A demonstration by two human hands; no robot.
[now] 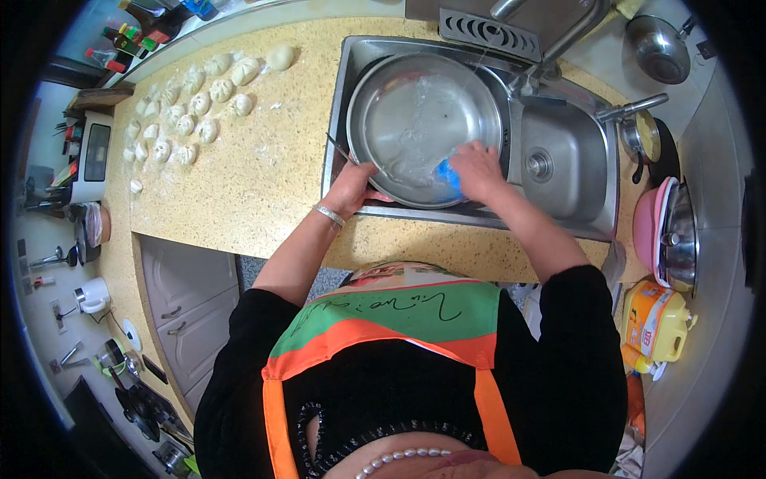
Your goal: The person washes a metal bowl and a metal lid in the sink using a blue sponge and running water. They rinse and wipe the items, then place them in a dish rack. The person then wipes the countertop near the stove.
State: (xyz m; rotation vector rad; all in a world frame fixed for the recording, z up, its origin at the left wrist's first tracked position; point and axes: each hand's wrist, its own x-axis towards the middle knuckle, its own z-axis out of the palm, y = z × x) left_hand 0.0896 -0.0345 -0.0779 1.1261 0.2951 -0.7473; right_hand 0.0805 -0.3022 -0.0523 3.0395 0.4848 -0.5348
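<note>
A wide, round stainless steel pan (413, 114) sits in the left bowl of the double sink (339, 120), with some water on its bottom. My left hand (353, 187) grips its rim at the near left, fingers under the edge. Beside that hand a thin dark rod or handle (336, 143) sticks out; what it belongs to is hidden. My right hand (479, 170) presses a blue scrubbing cloth or sponge (447, 173) against the pan's inner wall at the near right. The fingers cover part of the blue piece.
Several pleated dough buns (198, 103) and a smooth dough ball (280, 57) lie on the floured countertop (263, 179) to the left. A faucet (568, 42) rises behind the sink. Pink basins (649, 233) and a yellow detergent jug (658, 323) stand at the right.
</note>
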